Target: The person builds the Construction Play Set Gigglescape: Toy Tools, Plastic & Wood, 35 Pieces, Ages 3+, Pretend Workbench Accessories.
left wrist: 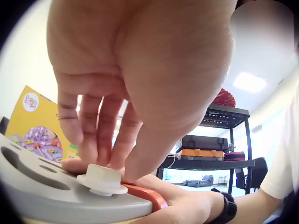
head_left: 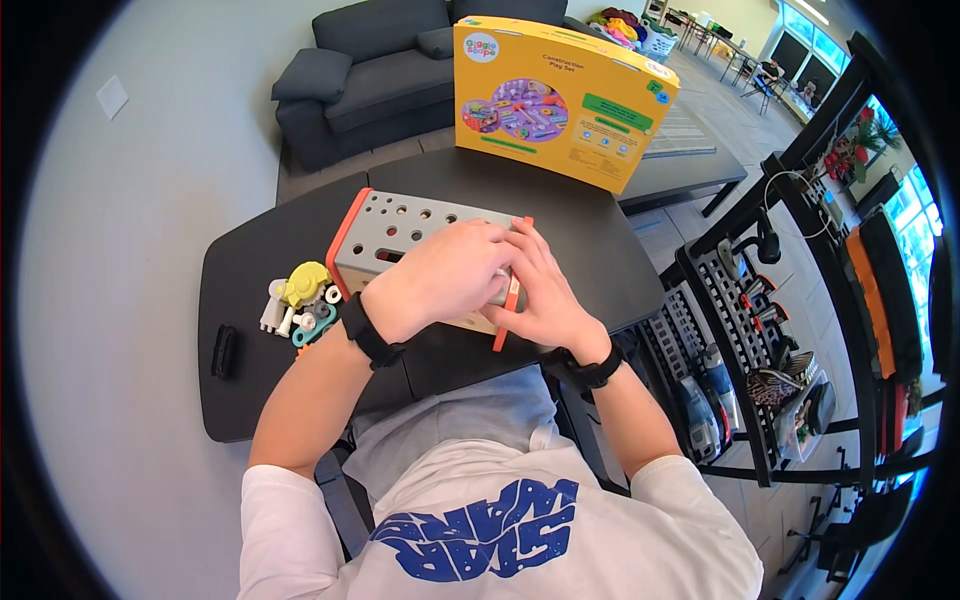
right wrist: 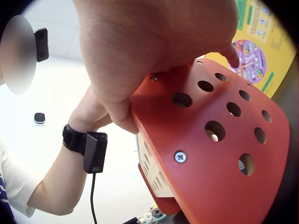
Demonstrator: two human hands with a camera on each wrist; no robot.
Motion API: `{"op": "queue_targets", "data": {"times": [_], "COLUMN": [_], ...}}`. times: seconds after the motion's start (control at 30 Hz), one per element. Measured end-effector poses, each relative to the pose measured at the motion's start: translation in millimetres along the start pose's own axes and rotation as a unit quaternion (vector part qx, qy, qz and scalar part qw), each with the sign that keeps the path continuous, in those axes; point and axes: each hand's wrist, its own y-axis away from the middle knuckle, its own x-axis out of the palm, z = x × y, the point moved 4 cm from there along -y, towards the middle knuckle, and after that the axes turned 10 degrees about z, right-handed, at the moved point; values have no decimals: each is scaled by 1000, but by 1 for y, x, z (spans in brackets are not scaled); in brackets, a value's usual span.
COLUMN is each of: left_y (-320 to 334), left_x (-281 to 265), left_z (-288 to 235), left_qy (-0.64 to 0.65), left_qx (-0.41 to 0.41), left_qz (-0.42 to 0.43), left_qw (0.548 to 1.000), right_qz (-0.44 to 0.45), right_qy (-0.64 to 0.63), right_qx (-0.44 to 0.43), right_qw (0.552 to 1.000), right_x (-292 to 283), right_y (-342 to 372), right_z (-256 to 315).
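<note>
A toy toolbox stands on the dark table, with a grey holed top point(head_left: 400, 210) and red end panels point(right wrist: 219, 140). My right hand point(head_left: 550, 300) grips its right end, the thumb on the near edge and fingers over the far side. Over the same end, my left hand point(head_left: 445, 270) reaches down with its fingers close to the right hand. A white flanged toy bolt point(left wrist: 102, 179) sits in the grey top below the left palm. It hides the left fingertips in the left wrist view, and I cannot tell whether they pinch something.
Left of the toolbox lies a pile of toy parts, including a yellow piece point(head_left: 305, 285) and a teal piece point(head_left: 315, 328). A black object point(head_left: 224, 352) rests farther left. A yellow play set box point(head_left: 560, 100) stands behind. Shelving point(head_left: 750, 330) is at the right.
</note>
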Motion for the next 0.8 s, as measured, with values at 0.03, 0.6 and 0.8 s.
{"op": "queue_targets", "data": {"times": [0.03,0.6,0.8], "left_y": [0,2,4], "left_x": [0,-8,-2], "left_z": [0,-5,0], "left_qy": [0,-39,18], "left_qx": [0,-58,60], "left_qz": [0,56,87], "left_qw": [1000,996,994], "right_qz": [6,2,2], "right_qy": [1,-5,-2], "right_qx": [4,6,3], "right_qw": [1000,1000,1000], "right_x": [-1,-1,0], "right_y": [0,-1,-1], "right_z": [0,2,0]}}
